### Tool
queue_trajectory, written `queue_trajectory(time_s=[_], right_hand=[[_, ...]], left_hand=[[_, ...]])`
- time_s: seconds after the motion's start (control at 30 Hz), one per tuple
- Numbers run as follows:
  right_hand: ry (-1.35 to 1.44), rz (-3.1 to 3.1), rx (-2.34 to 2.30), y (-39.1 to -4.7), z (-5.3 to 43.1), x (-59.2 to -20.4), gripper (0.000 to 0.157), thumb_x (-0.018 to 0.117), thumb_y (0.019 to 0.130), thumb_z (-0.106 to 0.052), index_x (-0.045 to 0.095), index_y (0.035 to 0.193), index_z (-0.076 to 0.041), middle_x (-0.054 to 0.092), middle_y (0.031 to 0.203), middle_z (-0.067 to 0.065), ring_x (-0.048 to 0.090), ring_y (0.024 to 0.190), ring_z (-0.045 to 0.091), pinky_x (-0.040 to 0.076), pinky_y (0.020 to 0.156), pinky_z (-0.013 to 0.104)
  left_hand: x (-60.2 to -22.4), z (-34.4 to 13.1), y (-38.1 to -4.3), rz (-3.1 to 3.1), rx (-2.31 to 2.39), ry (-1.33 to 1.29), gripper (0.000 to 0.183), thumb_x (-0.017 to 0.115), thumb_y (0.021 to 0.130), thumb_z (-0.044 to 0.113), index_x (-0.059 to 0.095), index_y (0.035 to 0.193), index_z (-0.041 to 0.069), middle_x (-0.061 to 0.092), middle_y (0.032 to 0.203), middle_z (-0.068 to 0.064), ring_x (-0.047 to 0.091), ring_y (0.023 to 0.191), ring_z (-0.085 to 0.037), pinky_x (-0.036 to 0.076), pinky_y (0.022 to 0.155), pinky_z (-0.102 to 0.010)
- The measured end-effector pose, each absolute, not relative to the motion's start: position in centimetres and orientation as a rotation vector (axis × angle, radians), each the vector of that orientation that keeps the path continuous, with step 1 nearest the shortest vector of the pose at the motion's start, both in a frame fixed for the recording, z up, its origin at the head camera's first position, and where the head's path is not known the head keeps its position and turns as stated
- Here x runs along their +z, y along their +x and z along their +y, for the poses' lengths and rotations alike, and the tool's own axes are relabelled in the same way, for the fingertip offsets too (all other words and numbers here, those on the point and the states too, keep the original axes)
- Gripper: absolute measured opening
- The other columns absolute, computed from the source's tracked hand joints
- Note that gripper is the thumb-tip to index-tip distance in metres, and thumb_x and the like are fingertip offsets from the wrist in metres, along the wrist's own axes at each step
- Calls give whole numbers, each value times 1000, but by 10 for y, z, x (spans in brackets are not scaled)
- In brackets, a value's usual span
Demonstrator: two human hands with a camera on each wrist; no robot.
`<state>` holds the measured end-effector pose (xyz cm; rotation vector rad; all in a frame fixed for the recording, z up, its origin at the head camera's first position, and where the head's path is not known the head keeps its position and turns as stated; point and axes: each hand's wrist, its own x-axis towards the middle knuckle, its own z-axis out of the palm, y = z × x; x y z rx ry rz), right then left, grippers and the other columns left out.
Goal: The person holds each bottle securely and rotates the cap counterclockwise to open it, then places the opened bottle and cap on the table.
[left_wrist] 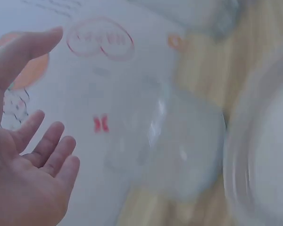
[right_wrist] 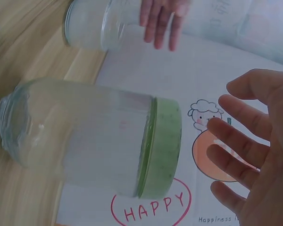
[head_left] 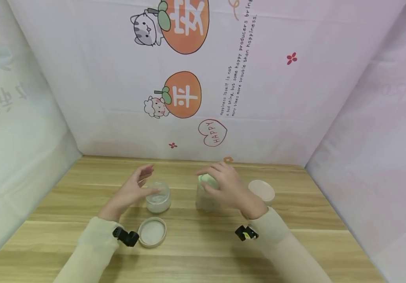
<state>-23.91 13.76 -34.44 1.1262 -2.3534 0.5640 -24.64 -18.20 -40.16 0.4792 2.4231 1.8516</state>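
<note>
Two bare hands reach over a wood-grained tabletop, one toward each of two glass jars. The left hand is at the left side of the small glass jar, its fingers released and gently bent with the thumb apart; in the head view the thumb overlaps the jar's top, but the left wrist view shows a gap between hand and glass. This jar stands upright and seems uncovered, though it is blurred in the left wrist view. Just on its near side, a round whitish lid lies on the tabletop. To the right, well apart from the small jar, stands the taller glass jar, upright, with a green lid on its top. The right hand arches above it, its fingers likewise released, spread and slightly bent; the right wrist view shows them clear of the green lid. Farther right, a pale pinkish disc is partly hidden behind the right wrist; whether it caps something cannot be told. Both forearms wear pale sleeves, with a small black device at each wrist. A printed white cloth hangs at the far side.
</note>
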Motion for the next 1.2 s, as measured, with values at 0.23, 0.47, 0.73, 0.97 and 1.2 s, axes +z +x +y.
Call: queue_trajectory(time_s=[0.23, 0.47, 0.73, 0.97, 1.2], right_hand=[[1027, -2367, 520, -248, 152, -346, 30, 68, 93, -24, 69, 118, -9, 64, 124, 12, 54, 117, 32, 43, 101, 51], [1086, -2359, 647, -256, 164, -340, 31, 72, 93, -16, 67, 123, -6, 61, 127, 15, 54, 120, 33, 44, 102, 52], [1045, -2455, 628, -258, 169, -347, 39, 72, 94, -23, 64, 130, -8, 56, 133, 16, 50, 125, 33, 43, 104, 53], [922, -2557, 628, -257, 168, -356, 45, 63, 99, -35, 59, 136, -8, 53, 136, 14, 49, 125, 32, 43, 104, 53], [780, -2645, 629, -258, 165, -363, 54, 58, 101, -45, 58, 137, -5, 47, 143, 25, 44, 132, 42, 38, 106, 61]], left_hand=[[-390, -142, -246, 2244, 1976, 656, 87, 81, 85, 9, 27, 154, 5, 33, 156, -15, 30, 144, -35, 23, 119, -46], [-390, -103, -248, 2157, 1978, 667, 91, 84, 83, 14, 28, 155, 10, 35, 156, -11, 30, 145, -32, 25, 118, -43], [-404, -72, -254, 2212, 1930, 555, 98, 88, 79, 22, 26, 155, 12, 35, 154, -11, 34, 143, -30, 27, 117, -45], [-419, -54, -257, 2290, 1843, 440, 102, 90, 76, 28, 26, 153, 9, 38, 150, -15, 37, 139, -35, 33, 114, -49], [-432, -45, -257, 2292, 1830, 443, 96, 90, 76, 28, 28, 148, 11, 40, 144, -13, 39, 136, -35, 35, 111, -55]])
